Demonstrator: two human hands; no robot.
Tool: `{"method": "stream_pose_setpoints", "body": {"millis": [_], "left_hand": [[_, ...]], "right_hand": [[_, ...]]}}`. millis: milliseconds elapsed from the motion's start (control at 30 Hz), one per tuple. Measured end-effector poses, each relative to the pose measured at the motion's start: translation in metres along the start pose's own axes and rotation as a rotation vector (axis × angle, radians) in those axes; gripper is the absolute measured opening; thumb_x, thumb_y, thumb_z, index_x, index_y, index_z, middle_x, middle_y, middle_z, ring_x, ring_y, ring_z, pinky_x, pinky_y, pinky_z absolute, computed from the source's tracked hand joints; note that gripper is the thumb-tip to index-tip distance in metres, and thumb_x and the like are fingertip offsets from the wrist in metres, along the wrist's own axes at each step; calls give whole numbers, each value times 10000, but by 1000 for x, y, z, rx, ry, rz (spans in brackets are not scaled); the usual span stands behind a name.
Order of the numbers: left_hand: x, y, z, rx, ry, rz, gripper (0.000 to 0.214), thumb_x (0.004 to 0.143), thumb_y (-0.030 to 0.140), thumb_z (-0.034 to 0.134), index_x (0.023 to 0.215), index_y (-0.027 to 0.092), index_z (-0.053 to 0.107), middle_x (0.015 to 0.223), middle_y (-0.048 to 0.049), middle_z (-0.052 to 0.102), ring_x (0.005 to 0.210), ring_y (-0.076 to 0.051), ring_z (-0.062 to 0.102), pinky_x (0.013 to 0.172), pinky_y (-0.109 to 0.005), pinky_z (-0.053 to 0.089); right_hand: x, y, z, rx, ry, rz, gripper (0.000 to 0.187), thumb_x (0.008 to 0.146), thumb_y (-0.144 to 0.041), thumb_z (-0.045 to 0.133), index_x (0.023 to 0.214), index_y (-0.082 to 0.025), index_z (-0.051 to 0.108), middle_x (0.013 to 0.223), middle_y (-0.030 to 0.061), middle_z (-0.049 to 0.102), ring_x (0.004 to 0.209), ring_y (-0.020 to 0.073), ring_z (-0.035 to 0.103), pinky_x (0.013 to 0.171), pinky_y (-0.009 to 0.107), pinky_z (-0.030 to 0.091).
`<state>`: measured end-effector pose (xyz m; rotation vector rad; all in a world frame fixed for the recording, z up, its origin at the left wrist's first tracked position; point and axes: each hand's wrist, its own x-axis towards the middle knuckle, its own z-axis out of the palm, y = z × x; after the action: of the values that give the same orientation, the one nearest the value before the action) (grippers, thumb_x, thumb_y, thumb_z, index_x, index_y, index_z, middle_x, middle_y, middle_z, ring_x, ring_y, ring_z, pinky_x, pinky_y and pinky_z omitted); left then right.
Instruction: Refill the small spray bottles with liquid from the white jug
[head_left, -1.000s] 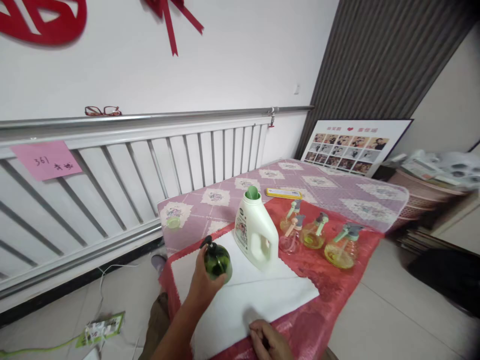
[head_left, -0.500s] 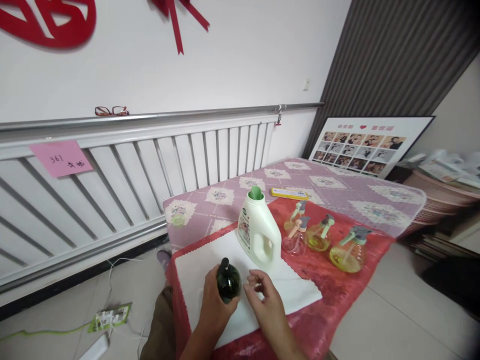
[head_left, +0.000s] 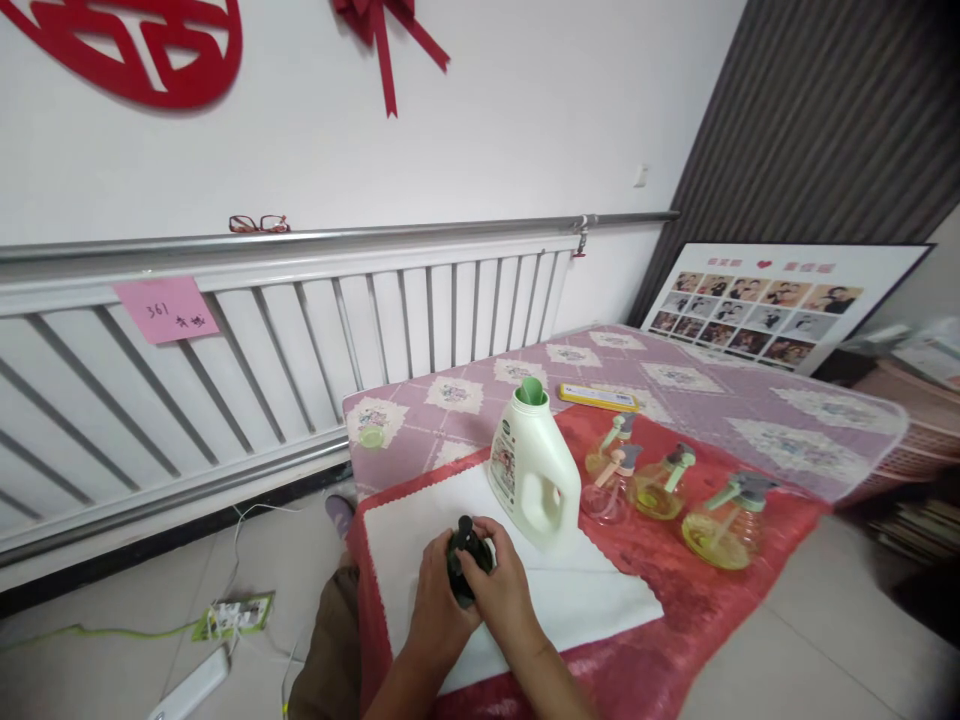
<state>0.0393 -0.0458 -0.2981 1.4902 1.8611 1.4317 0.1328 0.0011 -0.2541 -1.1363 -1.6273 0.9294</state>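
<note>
"Bottle (head_left: pixel 454 568), dark, with pump (head_left: pixel 466 528): one, on the near side of the jug (head_left: pixel 517 465). Fingers?"

"Left hand (head_left: pixel 437 592): wrapped round the bottle's side. Right hand (head_left: pixel 504 582): closed about its upper part, beside the pump. Base hidden; cannot tell whether it rests on anything."

"Handling advice?"

"Left grip firm and low, bottle level, right fingers working squarely at the top; a lopsided push could tip it."

"Counts, then."

"Jug: one, pale, green piece (head_left: pixel 532 391) in its mouth. Spray bottles (head_left: pixel 661 487): four, right of the jug. Yellow-edged box (head_left: pixel 598 398): one, beyond the jug, rightward. Green lid (head_left: pixel 371 437): one, left of the jug. White cloth (head_left: pixel 592 610): one, under the jug. Worktop (head_left: pixel 411 447): one, beneath the jug and cloth."
</note>
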Motion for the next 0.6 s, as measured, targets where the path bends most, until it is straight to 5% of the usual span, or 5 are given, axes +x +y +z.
{"method": "stream_pose_setpoints", "body": {"millis": [133,300,433,600], "left_hand": [[-1,-3,1,12,23,66,655,716,256,628,1303,171,351,1270,-154,518,1206,-293,501,1021,-453,415],[-3,-10,2,11,0,75,694,709,236,627,1331,174,326,1303,-149,496,1233,-286,484,1027,-436,416],[-4,-13,5,30,26,73,699,704,242,629,1331,181,326,1312,-149,490,1249,-292,471,1040,-446,404],[-3,-8,6,49,35,72,689,717,275,622,1327,151,326,1303,-171,490,1235,-302,479,1030,-462,409]], "right_hand": [[-4,2,-2,11,-47,-32,361,774,-252,536,1130,-191,538,1093,87,641,1045,230,610,955,395,479],[-3,0,7,21,40,11,614,711,-288,645,1283,-192,445,1110,75,626,1066,241,610,967,401,480],[1,-3,7,3,76,32,557,715,-297,635,1242,-186,493,992,49,636,982,236,640,938,401,500],[-3,-3,-1,79,-28,10,535,775,-286,572,1286,-196,438,1081,80,672,1060,229,634,972,401,485]]}}
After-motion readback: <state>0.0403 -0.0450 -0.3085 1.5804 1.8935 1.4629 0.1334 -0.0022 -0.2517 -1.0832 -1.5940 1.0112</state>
